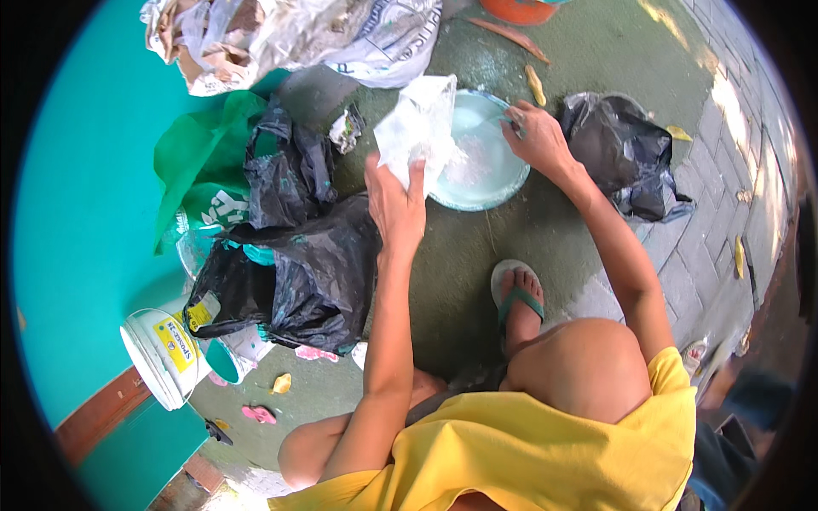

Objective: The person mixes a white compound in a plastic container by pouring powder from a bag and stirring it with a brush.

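Note:
My left hand [398, 204] is closed around the lower edge of a whitish translucent plastic bag [416, 123], its thumb pressed along the side. The bag is tilted over the left rim of a round pale blue-green basin [503, 189]. White powder [466, 166] lies in pale liquid inside the basin, close to the bag's mouth. At the basin's upper right rim, my right hand [542, 140] has its fingers curled on the edge, gripping it.
Black plastic bags [319, 272] and a green bag [200, 162] crowd the left, beside a white bucket [162, 362]. Another black bag [618, 149] lies right of the basin. White sacks [341, 38] and an orange container [520, 10] are at the far side.

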Demonstrator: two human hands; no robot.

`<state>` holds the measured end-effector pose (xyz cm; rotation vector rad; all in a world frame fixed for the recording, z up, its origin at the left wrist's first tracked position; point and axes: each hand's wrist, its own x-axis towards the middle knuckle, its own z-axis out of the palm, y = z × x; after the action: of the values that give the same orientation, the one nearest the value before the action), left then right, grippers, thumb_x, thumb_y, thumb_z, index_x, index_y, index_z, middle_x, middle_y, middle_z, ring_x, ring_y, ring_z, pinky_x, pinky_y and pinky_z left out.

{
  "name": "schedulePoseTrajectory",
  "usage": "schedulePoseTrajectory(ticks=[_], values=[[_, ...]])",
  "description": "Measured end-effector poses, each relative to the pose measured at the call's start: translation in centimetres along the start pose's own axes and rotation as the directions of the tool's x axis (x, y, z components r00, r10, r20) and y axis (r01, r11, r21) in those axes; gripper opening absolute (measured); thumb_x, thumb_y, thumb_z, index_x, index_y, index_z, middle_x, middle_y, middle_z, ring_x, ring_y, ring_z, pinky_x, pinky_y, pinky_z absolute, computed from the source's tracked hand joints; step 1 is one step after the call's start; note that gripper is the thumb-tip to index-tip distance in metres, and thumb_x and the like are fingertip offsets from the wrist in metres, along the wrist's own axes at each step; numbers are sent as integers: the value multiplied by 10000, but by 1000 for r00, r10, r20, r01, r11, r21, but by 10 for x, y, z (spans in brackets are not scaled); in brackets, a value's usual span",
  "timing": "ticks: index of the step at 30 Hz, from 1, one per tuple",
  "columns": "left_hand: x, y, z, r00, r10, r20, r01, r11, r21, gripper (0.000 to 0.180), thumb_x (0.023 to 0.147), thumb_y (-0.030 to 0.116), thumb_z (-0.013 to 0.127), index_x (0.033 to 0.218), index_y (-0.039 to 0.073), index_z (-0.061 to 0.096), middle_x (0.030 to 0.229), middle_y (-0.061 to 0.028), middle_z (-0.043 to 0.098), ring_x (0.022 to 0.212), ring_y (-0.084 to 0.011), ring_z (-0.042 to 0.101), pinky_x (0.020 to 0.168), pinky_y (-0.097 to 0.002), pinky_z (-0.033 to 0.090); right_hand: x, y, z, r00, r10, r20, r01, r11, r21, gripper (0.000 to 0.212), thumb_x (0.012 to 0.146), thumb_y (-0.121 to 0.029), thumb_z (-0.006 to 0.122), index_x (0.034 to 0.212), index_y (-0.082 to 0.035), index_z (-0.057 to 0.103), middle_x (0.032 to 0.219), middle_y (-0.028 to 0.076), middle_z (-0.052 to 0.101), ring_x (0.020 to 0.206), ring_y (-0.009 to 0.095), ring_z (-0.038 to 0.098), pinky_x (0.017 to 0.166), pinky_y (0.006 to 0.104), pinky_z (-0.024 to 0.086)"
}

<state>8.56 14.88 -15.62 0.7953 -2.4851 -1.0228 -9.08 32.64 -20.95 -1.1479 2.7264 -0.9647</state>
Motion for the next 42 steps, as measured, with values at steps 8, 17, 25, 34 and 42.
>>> schedulePoseTrajectory(ticks=[8,17,25,34,42], values=[[-8,9,-3,995,42,-95,-42,999,1,576,911,418,564,1164,-78,416,1101,-248,474,1045,-433,469,888,-498,389,10,3,-6,1000,-9,-7,9,1000,-21,153,795,-148,629,872,-18,653,838,154,606,754,340,627,645,413,511],[4,10,-1,995,101,-26,-99,992,77,647,892,521,538,1186,-40,407,1051,-210,476,1041,-401,471,851,-498,406,2,-10,-23,999,-3,-50,8,995,102,168,815,-123,622,954,-30,641,890,141,617,777,341,624,685,410,505],[-4,12,1,996,32,-78,-32,999,-1,716,886,597,489,1191,-44,400,1040,-210,477,1036,-384,486,866,-482,398,2,3,6,987,101,-126,-86,989,119,177,835,-145,615,951,-17,657,866,145,630,780,354,629,701,416,509],[7,7,-5,960,273,-62,-270,961,64,594,805,414,697,1157,-20,493,1023,-172,482,995,-369,480,848,-471,401,15,-10,10,968,236,-88,-223,965,140,226,832,-228,637,980,-65,687,906,130,675,816,340,649,718,387,515],[38,20,5,929,355,-100,-344,932,111,647,795,413,706,1216,-7,452,995,-171,471,976,-370,475,815,-467,406,0,-1,-6,970,201,-135,-192,979,72,209,833,-214,633,980,-74,686,909,121,674,799,317,656,708,383,522]])
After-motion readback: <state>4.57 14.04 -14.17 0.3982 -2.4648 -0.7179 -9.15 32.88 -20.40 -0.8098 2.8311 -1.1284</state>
